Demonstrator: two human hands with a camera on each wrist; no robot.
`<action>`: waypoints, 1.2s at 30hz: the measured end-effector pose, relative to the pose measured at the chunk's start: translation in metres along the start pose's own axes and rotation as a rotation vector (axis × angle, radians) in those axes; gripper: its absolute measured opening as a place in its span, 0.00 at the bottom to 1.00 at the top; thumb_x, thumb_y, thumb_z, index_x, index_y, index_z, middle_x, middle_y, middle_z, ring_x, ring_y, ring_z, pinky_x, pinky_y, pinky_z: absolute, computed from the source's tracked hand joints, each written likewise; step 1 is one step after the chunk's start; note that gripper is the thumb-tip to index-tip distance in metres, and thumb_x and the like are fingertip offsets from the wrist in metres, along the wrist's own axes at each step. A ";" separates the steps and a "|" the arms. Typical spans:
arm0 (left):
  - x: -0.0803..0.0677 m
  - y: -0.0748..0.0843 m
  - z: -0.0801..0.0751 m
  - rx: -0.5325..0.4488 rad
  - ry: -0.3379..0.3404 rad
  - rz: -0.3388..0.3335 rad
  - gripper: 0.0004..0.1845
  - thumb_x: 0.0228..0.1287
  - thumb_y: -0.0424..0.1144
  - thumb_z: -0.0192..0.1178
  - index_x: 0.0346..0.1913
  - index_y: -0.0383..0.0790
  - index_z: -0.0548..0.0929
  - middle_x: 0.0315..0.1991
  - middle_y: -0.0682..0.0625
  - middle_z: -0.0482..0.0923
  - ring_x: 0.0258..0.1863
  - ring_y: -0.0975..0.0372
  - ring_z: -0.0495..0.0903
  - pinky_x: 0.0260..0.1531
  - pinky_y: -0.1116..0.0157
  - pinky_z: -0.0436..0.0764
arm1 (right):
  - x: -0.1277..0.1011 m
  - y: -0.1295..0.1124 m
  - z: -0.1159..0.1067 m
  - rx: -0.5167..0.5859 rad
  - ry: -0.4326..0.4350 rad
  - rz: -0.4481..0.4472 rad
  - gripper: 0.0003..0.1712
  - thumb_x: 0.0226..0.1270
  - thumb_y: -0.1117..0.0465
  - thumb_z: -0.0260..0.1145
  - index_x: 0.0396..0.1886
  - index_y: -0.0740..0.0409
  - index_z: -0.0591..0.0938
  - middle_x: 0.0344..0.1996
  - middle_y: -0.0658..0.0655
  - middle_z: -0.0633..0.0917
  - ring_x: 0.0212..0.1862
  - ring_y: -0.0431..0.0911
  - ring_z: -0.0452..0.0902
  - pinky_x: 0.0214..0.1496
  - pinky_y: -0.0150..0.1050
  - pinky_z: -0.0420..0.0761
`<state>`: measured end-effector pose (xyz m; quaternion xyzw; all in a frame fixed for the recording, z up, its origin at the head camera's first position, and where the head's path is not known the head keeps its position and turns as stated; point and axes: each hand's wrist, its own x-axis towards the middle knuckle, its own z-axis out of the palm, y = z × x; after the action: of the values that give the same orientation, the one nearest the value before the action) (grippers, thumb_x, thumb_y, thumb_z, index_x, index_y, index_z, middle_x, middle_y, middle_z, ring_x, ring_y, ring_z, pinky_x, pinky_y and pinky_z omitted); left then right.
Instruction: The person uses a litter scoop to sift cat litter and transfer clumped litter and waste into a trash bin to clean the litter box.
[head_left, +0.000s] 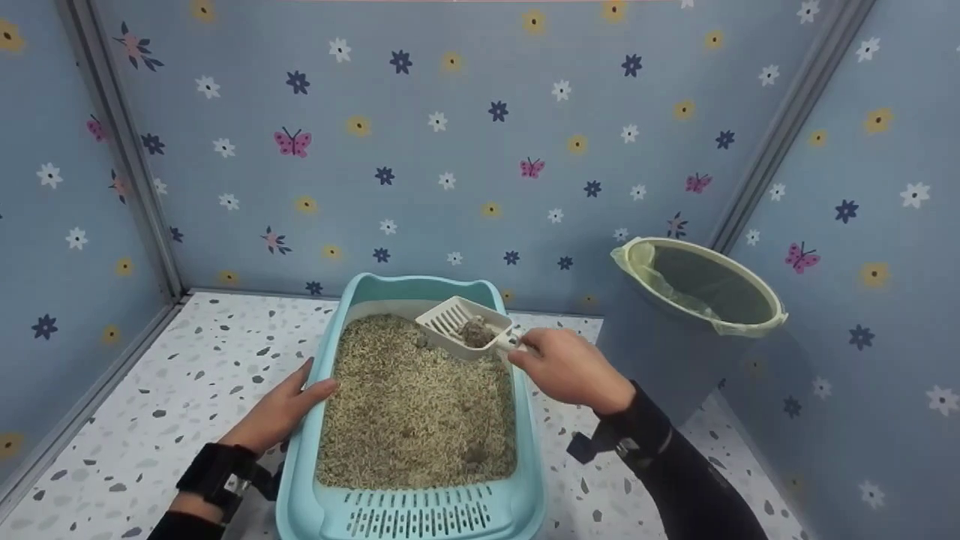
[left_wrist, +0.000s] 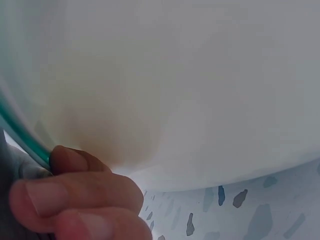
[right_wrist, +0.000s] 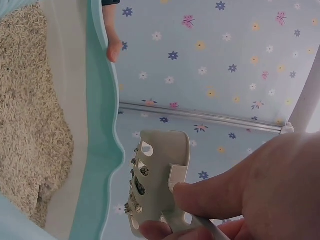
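Note:
In the head view a light-blue litter box (head_left: 529, 450) stands on the floor, filled with tan pellet litter (head_left: 412, 405). My left hand (head_left: 277, 412) grips its left rim, thumb over the edge and fingers down the outer side; curled fingertips (left_wrist: 47, 195) show in the left wrist view. My right hand (head_left: 574, 367) holds a white slotted litter scoop (head_left: 450, 316) by its handle, above the back right of the box. A brownish clump of litter (head_left: 476, 332) lies in the scoop. Bits of litter poke through its slots in the right wrist view.
To the right stands a bin (head_left: 645, 360) with a yellowish liner bag (head_left: 739, 328) folded over its rim. Flower-patterned wall panels (head_left: 450, 150) enclose the back and both sides. The floor (head_left: 180, 405) is white with grey speckles.

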<state>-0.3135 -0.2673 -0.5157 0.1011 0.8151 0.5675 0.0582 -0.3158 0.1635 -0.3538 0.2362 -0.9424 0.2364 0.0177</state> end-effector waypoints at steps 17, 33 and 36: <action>-0.001 -0.001 0.001 0.003 0.015 0.012 0.49 0.89 0.57 0.53 0.93 0.41 0.38 0.88 0.25 0.47 0.77 0.33 0.71 0.72 0.41 0.76 | 0.006 0.034 -0.094 -0.044 0.099 0.134 0.20 0.87 0.50 0.63 0.35 0.56 0.86 0.23 0.49 0.74 0.26 0.45 0.68 0.30 0.44 0.70; -0.002 0.000 0.001 0.028 0.021 0.010 0.50 0.87 0.59 0.53 0.93 0.41 0.38 0.88 0.25 0.46 0.78 0.31 0.68 0.71 0.40 0.76 | -0.013 0.102 -0.158 -0.087 0.222 0.280 0.21 0.83 0.53 0.63 0.29 0.61 0.85 0.19 0.47 0.70 0.25 0.47 0.66 0.26 0.42 0.65; -0.002 0.000 0.001 0.029 0.026 0.010 0.50 0.87 0.59 0.53 0.93 0.41 0.39 0.87 0.24 0.48 0.76 0.32 0.71 0.70 0.41 0.78 | -0.016 0.113 -0.165 -0.100 0.237 0.313 0.24 0.85 0.52 0.62 0.26 0.59 0.81 0.20 0.47 0.69 0.25 0.47 0.66 0.27 0.43 0.65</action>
<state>-0.3108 -0.2666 -0.5161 0.0984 0.8235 0.5570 0.0432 -0.3660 0.3335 -0.2589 0.0564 -0.9694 0.2154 0.1031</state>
